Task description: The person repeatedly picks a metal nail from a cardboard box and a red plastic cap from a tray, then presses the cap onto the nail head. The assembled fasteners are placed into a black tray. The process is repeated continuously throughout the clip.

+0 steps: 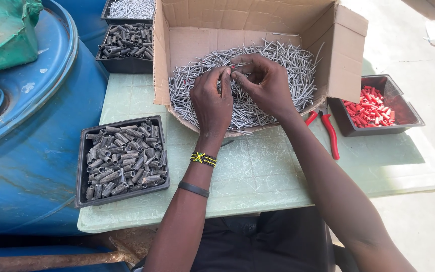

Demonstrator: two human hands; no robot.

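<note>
Left hand [212, 103]: centre of frame, over the open cardboard box [341, 45], fingers pinched together on a small red-tipped piece [233, 66] at the fingertips.
Right hand [263, 83]: just right of the left, fingertips meeting it, likewise closed on the same small piece; exact grip partly hidden.
Grey metal pins [288, 65]: heaped in the box, directly beneath and around both hands.
Black tray of dark grey tubes [122, 160]: lower left of the hands, on the pale green table [258, 176].
Black tray of red caps [373, 107]: right of frame.
Red-handled pliers [331, 133]: between box and red caps.
Blue drum [31, 141]: far left.
</note>
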